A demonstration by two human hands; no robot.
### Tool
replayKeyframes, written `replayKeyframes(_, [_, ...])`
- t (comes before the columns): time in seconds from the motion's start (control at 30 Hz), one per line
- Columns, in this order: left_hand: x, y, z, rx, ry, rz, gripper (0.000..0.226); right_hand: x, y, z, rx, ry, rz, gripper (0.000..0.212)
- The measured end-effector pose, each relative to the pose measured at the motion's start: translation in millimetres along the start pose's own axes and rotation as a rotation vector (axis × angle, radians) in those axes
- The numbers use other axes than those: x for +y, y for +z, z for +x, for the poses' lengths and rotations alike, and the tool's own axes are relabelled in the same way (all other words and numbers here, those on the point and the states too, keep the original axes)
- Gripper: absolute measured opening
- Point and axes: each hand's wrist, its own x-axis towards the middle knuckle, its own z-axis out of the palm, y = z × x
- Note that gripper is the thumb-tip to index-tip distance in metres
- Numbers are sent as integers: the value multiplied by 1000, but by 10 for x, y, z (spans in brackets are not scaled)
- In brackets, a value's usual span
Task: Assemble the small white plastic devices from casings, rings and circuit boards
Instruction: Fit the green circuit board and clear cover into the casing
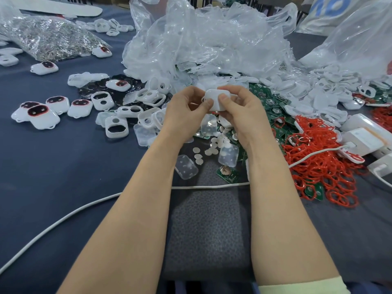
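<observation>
The small white casing (216,101) is held up above the blue table (63,166), pinched between both hands. The left hand (184,115) curls round its left edge, and the right hand (244,115) grips its right edge. Both thumbs press on the near face, their tips almost meeting. Green circuit boards (230,178) lie underneath. Red rings (314,149) are heaped to the right, and white devices with dark faces (42,115) lie to the left.

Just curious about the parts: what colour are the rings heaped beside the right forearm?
The rings are bright red, seen best in the head view.
</observation>
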Motion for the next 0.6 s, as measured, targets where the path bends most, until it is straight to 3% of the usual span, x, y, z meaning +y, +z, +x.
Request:
replayKeyframes(0.17, [-9, 4, 3, 13, 35, 12, 4, 1, 30, -18, 34, 8, -4, 15])
replayKeyframes(0.37, [-46, 29, 17, -5, 111, 159, 16, -6, -5, -32, -38, -67, -375, 16])
replayKeyframes(0.47, [-30, 30, 3, 22, 60, -8, 23, -30, -16, -33, 5, -88, -292, 14])
replayKeyframes(0.6, [-24, 9, -13, -17, 1, -172, 8, -13, 12, -33, -2, -58, -133, 8])
